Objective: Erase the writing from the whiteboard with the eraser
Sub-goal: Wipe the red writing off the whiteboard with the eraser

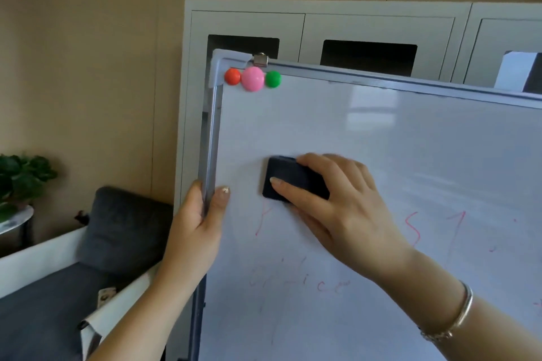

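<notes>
Currently the eraser point(289, 180), a dark rectangular block, sits flat against the whiteboard point(381, 155) in the centre-left of the frame, a little in from the board's left edge. Right hand point(337, 202) covers the eraser's right half: grip clamped on it, fingers over the top edge, thumb point(286, 189) along the lower face. A thin bangle point(457, 316) circles the right wrist at lower right.

Red writing point(328, 284) remains below the eraser, faint and partly smeared; further red strokes lie to the right of the hand, mid-right of the frame. Board surface above the eraser reads clean, with window glare.

Left hand point(199, 214) grips the board's metal frame point(209, 155) at its left edge, lower-centre left: grip closed around the frame, thumb on the white face, fingers wrapped behind.

Upper-left corner of the board carries three round magnets in a row: red magnet point(232, 76), larger pink magnet point(252, 78), green magnet point(273, 78), touching or nearly so. A metal clip point(260, 59) sits on the top rail just above them.

Behind the board, a pale cabinet point(352, 26) with dark window panels. Far left: a potted plant point(20, 176) on a small round stand; below it a dark grey sofa point(88, 272) with a cushion, lower left.
</notes>
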The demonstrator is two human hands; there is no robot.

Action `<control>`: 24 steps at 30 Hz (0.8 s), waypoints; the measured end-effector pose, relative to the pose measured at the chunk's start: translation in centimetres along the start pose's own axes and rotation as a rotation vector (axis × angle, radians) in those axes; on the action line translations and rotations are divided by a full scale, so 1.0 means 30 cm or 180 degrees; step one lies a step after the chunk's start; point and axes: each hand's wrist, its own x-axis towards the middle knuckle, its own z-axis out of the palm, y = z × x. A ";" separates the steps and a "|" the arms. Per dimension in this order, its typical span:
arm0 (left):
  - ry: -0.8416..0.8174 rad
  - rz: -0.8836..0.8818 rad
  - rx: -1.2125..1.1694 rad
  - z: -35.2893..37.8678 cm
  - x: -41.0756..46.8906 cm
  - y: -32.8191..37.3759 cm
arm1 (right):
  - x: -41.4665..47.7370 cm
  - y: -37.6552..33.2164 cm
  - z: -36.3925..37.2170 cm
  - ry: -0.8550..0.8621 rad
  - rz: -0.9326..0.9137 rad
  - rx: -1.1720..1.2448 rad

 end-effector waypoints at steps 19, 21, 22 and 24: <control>-0.0047 0.0362 0.0217 -0.008 0.002 -0.036 | -0.080 -0.037 0.001 -0.0334 -0.0166 -0.0075; -0.0018 0.0372 0.0213 -0.006 0.002 -0.041 | -0.028 -0.001 -0.013 0.0076 0.0433 -0.0109; -0.0003 0.0367 0.0196 -0.004 0.001 -0.040 | -0.012 -0.007 -0.013 0.0173 0.0589 -0.0082; -0.0003 0.0331 0.0115 -0.003 0.000 -0.035 | -0.004 -0.066 0.006 -0.0079 0.0621 0.0116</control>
